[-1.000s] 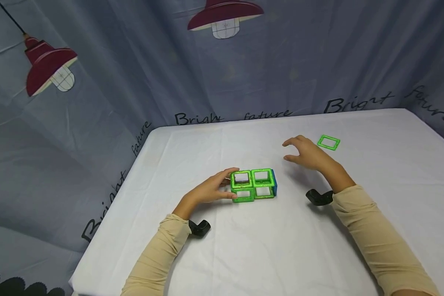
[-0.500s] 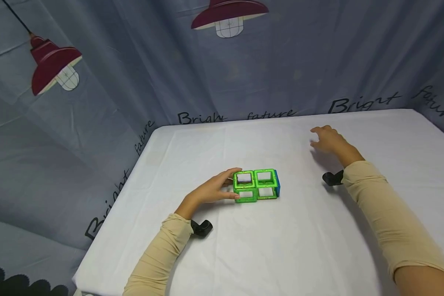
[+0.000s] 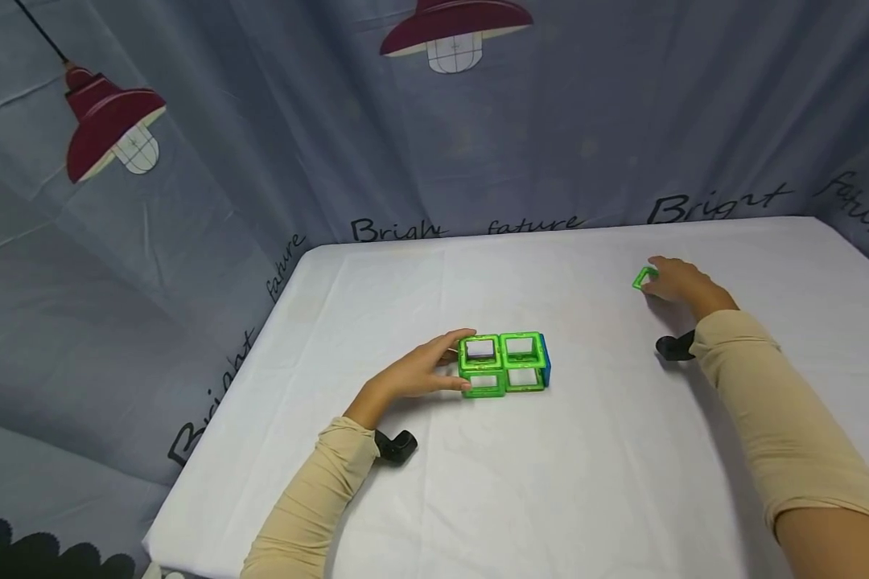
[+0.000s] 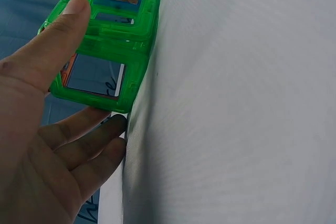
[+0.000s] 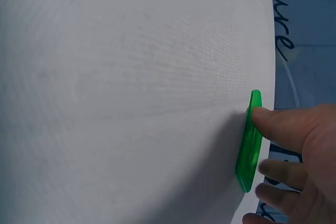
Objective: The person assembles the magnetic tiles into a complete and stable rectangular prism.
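Observation:
A block of green square magnetic tiles [image 3: 503, 354] stands on the white table in the head view, with a blue tile [image 3: 546, 362] upright on its right side. My left hand [image 3: 414, 371] grips its left end, thumb on the front and fingers around the back. In the left wrist view the thumb lies over the green frame [image 4: 137, 69]. Far to the right, my right hand [image 3: 684, 285] pinches a loose green square magnetic tile [image 3: 638, 279], partly covering it. The right wrist view shows the thumb against this tile [image 5: 249, 148], which is seen nearly edge-on.
The white cloth-covered table [image 3: 550, 482] runs back to a grey-blue curtain [image 3: 586, 121] printed with lamps and lettering. Black wrist-worn devices [image 3: 397, 447] sit close to the tabletop under both wrists.
My right hand has reached back and right to the loose green tile and taken hold of it. My left hand keeps its grip on the tile block. The head view has shifted slightly.

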Motion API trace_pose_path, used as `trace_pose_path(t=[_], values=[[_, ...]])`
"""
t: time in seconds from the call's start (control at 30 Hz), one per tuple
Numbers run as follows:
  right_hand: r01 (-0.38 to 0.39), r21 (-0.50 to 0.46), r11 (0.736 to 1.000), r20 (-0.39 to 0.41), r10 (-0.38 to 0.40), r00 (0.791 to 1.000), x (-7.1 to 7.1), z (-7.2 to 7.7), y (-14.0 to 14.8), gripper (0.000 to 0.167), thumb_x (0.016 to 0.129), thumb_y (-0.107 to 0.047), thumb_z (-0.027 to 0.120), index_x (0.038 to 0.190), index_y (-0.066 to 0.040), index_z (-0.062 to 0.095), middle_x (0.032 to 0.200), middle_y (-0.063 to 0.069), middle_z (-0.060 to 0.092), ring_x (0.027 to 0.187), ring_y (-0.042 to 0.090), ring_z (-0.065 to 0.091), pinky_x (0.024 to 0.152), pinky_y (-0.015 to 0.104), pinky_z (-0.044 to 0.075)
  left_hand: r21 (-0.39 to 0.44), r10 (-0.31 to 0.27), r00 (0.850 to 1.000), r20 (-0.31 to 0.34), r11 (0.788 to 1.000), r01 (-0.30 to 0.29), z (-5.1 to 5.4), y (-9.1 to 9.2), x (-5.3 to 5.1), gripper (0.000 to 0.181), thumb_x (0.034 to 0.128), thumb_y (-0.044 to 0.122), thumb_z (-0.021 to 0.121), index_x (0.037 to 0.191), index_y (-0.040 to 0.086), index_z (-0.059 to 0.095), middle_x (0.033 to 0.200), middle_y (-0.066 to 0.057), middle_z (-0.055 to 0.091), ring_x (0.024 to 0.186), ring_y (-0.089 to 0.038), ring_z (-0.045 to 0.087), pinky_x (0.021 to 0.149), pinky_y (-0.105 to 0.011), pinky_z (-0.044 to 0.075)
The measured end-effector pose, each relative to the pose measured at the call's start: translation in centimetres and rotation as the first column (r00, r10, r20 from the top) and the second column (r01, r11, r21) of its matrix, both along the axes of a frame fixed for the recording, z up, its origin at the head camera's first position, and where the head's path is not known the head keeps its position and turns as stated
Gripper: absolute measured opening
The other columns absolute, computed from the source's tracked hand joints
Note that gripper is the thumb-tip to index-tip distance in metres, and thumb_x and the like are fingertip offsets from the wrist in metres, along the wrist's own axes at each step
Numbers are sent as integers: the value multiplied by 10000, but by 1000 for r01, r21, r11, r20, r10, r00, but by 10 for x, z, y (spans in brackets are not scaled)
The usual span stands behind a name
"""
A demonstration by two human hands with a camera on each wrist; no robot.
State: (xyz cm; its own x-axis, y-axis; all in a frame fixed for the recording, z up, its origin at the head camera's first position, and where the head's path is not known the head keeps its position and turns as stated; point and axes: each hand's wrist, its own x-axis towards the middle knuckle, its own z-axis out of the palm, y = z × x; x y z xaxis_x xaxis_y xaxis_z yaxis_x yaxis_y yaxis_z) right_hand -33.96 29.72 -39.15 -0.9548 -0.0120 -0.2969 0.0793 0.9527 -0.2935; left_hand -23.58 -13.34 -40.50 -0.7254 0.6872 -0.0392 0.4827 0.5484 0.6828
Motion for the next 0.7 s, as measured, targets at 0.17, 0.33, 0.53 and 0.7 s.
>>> trace_pose_path(t=[0.17,0.33,0.53,0.7], values=[[-49,32,998,-6,49,999,1,2,-3,602,903,-211,468,1336,132,228,1315,391,281,1189,536,300,993,631,273,-5,5,1000,4,1000,-5,0,-1,0,836,781,351,700,1447,192,221,1419,-46,375,1230,-190,475,1050,-360,349],[-60,24,998,-12,60,998,5,4,-8,650,871,-259,537,1336,97,255,1306,390,290,1170,547,305,960,657,286,-10,8,1000,-2,1000,-8,-1,-1,-1,842,774,357,703,1446,198,223,1422,-27,370,1225,-178,477,1050,-350,349],[-60,58,996,-29,62,998,14,8,-23,685,856,-298,582,1352,49,263,1298,391,294,1157,576,307,927,675,304,-14,12,1000,0,1000,-12,-1,-1,-1,840,773,360,704,1445,209,223,1422,-31,370,1232,-188,473,1048,-360,351],[-65,101,993,-49,70,996,19,11,-36,731,839,-335,611,1361,33,257,1245,399,307,1120,595,327,904,668,328,-8,7,1000,-3,1000,-7,-1,0,-1,842,775,361,700,1447,201,218,1423,-41,372,1229,-183,477,1050,-364,349]])
